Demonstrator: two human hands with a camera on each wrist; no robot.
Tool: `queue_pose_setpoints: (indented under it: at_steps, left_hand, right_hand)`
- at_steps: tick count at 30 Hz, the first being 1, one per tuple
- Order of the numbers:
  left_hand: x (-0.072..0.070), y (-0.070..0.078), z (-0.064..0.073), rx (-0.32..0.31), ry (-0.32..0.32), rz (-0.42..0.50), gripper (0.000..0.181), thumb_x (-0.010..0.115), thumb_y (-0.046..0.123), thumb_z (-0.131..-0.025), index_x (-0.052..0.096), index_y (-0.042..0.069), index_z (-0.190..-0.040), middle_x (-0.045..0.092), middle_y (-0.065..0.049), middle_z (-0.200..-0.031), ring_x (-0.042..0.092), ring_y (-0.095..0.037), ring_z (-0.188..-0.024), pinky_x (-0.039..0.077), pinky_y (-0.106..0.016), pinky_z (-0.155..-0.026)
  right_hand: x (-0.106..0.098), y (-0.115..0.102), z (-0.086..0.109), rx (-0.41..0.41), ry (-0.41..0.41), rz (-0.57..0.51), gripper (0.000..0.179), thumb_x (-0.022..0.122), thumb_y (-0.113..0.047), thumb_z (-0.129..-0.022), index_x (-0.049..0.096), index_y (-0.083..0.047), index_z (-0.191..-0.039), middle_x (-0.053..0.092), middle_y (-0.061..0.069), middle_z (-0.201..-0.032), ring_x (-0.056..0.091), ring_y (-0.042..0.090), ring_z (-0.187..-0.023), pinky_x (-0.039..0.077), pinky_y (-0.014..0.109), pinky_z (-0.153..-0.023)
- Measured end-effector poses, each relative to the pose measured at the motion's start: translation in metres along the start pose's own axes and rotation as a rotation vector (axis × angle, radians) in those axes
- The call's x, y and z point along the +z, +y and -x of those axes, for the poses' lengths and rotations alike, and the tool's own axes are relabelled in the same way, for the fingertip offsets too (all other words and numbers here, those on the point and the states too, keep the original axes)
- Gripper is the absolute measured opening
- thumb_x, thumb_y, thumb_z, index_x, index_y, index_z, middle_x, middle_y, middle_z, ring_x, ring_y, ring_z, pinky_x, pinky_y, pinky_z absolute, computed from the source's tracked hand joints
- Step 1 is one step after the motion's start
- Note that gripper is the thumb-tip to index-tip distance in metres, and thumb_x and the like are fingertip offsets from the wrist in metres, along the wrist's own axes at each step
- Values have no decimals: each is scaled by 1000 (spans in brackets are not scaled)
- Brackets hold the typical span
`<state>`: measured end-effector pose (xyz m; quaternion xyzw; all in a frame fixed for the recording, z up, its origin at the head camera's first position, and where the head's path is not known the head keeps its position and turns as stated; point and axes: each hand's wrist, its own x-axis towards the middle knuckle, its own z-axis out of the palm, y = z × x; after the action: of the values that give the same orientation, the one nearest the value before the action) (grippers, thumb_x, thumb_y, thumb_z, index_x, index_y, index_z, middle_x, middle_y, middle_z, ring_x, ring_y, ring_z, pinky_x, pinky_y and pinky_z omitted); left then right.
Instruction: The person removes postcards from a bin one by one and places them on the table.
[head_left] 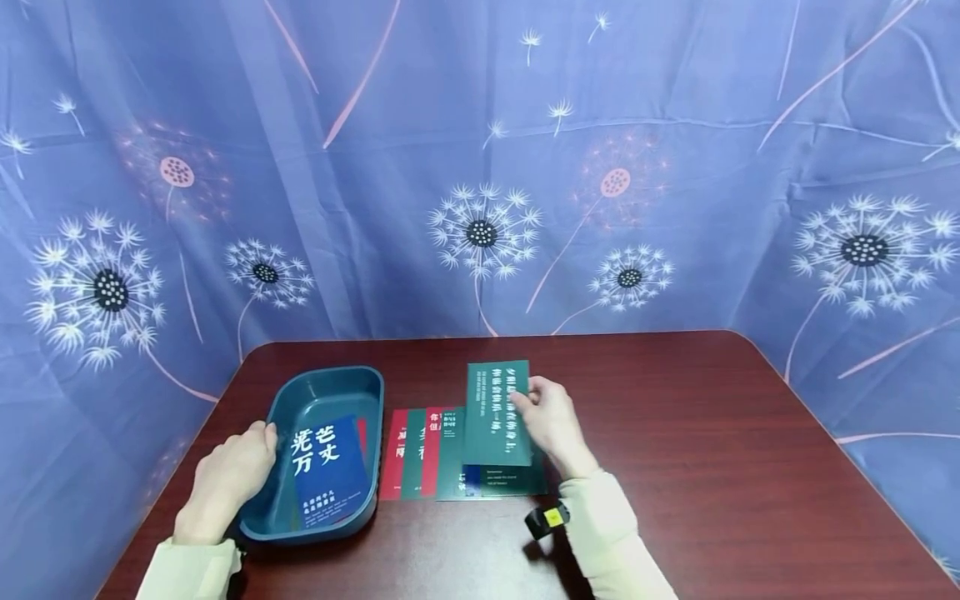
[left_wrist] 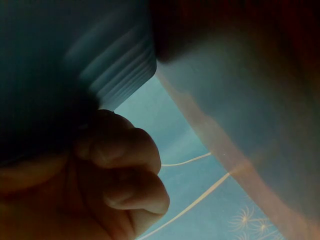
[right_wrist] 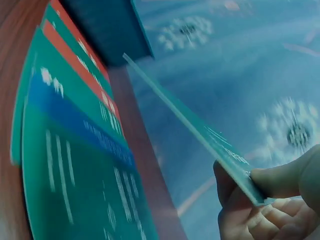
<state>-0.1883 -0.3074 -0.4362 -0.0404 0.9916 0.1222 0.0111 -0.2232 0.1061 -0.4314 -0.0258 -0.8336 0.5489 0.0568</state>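
Observation:
A green card (head_left: 489,417) with white lettering is pinched between thumb and fingers of my right hand (head_left: 553,421), raised over a row of cards. In the right wrist view the held card (right_wrist: 200,137) appears nearly edge-on, gripped near one end. Overlapping red, green and blue cards (head_left: 452,467) lie fanned on the table below it. My left hand (head_left: 234,471) grips the left rim of a dark teal tray (head_left: 377,392); its curled fingers (left_wrist: 125,145) show against the tray's ridged side. Inside the tray a blue card (head_left: 330,475) with white characters rests over a red one.
The dark red wooden table (head_left: 675,433) stretches away to the right. Behind its far edge hangs a blue curtain (head_left: 480,167) printed with dandelions. A small black device with a yellow label (head_left: 552,518) sits at my right wrist.

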Motion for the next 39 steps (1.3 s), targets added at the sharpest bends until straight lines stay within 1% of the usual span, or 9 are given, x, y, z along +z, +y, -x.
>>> queue_pose_setpoints:
  at_steps: [4,8,14,20,23,30,33,36,39]
  left_hand:
    - [0,0,0,5,-5,0,41,34,26,-105,52,-10,-110,60,-29,-87,60,-40,-72,49,-60,-64]
    - [0,-1,0,-3,-8,-2,42,34,26,-106,52,-11,-111,59,-29,-88,60,-40,-72,49,-60,-64]
    - [0,-1,0,-10,-8,-2,43,33,27,-106,52,-11,-112,59,-31,-89,60,-41,-73,48,-60,-65]
    - [-1,-2,0,-9,-13,2,42,34,26,-106,52,-11,-111,59,-29,-87,60,-38,-71,49,-59,-64]
    - [-1,-1,0,-7,-15,-2,42,34,26,-105,51,-11,-111,59,-29,-88,60,-39,-72,49,-59,-65]
    - [-2,0,-1,4,-4,-2,40,34,25,-105,52,-10,-109,59,-31,-88,60,-41,-72,49,-60,-64]
    - [-2,0,-1,-2,-10,0,41,34,26,-106,52,-10,-109,59,-30,-88,60,-40,-72,49,-59,-64]
    - [-3,0,-1,-9,-18,-1,41,34,26,-106,52,-11,-109,59,-30,-88,60,-39,-71,49,-59,-64]
    - [-2,0,0,-13,-21,0,42,33,26,-106,51,-11,-111,59,-30,-89,60,-38,-71,49,-59,-64]
  right_hand:
    - [-24,16,0,95,-3,-70,10,62,-9,-96,63,2,-97,66,8,-72,63,16,-59,51,29,-56]
    - [-36,28,2,167,-52,-60,12,59,-8,-97,61,3,-100,65,10,-74,64,16,-60,52,29,-56]
    - [-31,42,3,204,-105,-3,10,60,-6,-96,61,3,-96,61,8,-73,60,14,-60,50,29,-55]
    - [-18,49,3,183,-106,30,8,61,-5,-94,61,3,-93,58,6,-72,57,14,-59,48,29,-54]
    - [-15,52,3,173,-92,100,8,63,-7,-93,60,0,-90,56,4,-71,55,14,-61,46,29,-56]
    - [-14,51,5,90,-27,464,24,70,-15,-87,53,-7,-73,53,5,-68,51,22,-67,43,36,-63]
    - [-12,48,5,74,-21,550,25,71,-17,-86,53,-7,-71,57,7,-69,55,26,-70,47,40,-67]
    - [-11,46,4,79,-26,597,25,71,-18,-87,54,-7,-72,61,12,-73,60,31,-75,49,45,-71]
    - [-10,45,4,85,-40,641,22,71,-19,-87,58,-4,-78,63,18,-80,63,35,-81,51,47,-74]
